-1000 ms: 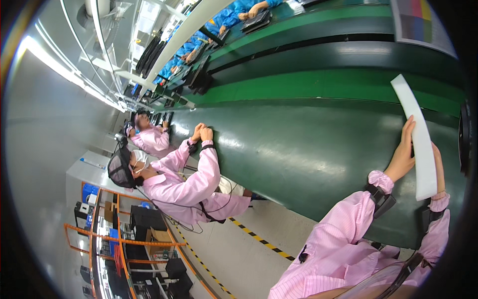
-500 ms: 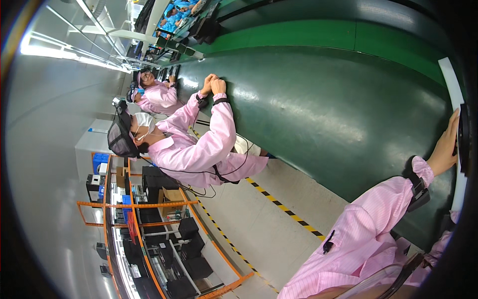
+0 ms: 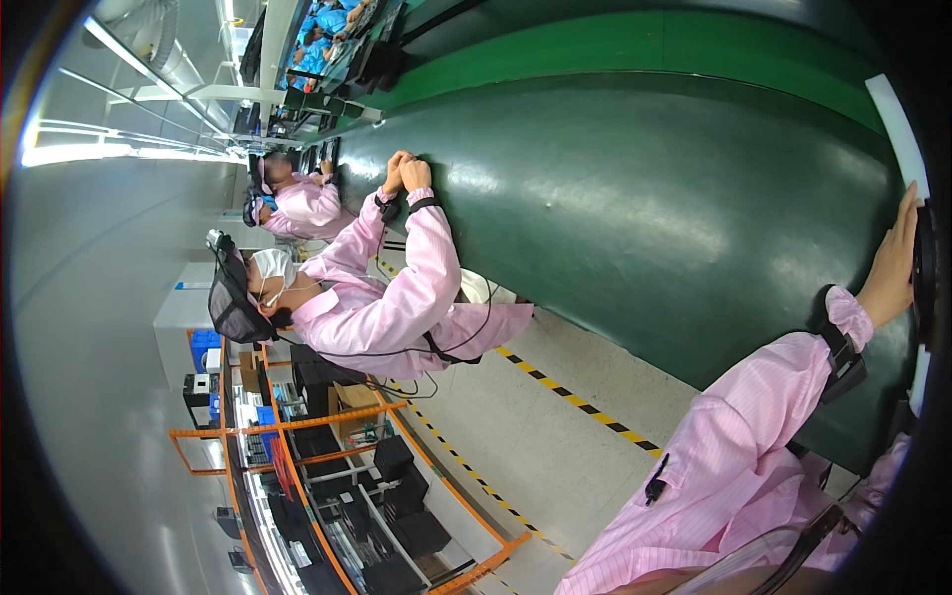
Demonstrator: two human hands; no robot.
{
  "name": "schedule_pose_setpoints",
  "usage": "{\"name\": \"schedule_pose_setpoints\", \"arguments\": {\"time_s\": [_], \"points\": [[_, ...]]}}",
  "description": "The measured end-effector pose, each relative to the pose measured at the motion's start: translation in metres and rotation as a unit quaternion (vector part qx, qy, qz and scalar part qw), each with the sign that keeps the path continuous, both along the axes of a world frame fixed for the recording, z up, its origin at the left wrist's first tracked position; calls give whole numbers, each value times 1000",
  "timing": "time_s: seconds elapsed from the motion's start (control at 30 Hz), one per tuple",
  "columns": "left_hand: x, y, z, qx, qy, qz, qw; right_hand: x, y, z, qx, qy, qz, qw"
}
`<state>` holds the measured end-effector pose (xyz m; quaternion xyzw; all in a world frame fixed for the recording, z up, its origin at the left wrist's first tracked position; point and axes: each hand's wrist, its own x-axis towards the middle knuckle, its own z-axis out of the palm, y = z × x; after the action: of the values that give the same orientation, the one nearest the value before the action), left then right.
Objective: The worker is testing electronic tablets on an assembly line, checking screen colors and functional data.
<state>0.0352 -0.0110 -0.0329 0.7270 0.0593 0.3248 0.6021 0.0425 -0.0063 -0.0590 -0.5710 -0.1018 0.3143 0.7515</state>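
My left hand (image 3: 892, 260) reaches over the green work surface (image 3: 635, 228) at the far right of the head view. Its fingers are stretched out and lie against a dark, flat-looking object (image 3: 924, 260) at the picture's rim. Most of that object is cut off, so its kind cannot be told. A white strip (image 3: 895, 129) runs along the surface beside it. A black band with a small dark box (image 3: 843, 365) circles my left wrist over the pink striped sleeve (image 3: 739, 426). Only a bit of my other pink sleeve (image 3: 886, 481) shows; my right hand is out of view.
A masked co-worker (image 3: 382, 288) in pink sits along the same table, hands together on it. Further people (image 3: 297, 193) in pink are beyond. An orange-framed rack (image 3: 297, 426) holds dark boxes. Yellow-black tape (image 3: 575, 399) marks the floor.
The view has shifted slightly, so the co-workers and the rack appear moved. My left hand stays against the dark object, a little higher in the picture.
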Motion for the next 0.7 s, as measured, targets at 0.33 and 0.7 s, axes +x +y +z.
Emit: {"name": "schedule_pose_setpoints", "arguments": {"time_s": [0.33,0.7], "points": [[-6,4,8,-29,3,-36,999,-7,2,3,11,7,-3,1000],[-14,12,25,-37,32,-47,998,-11,0,13,28,15,-14,999]]}}
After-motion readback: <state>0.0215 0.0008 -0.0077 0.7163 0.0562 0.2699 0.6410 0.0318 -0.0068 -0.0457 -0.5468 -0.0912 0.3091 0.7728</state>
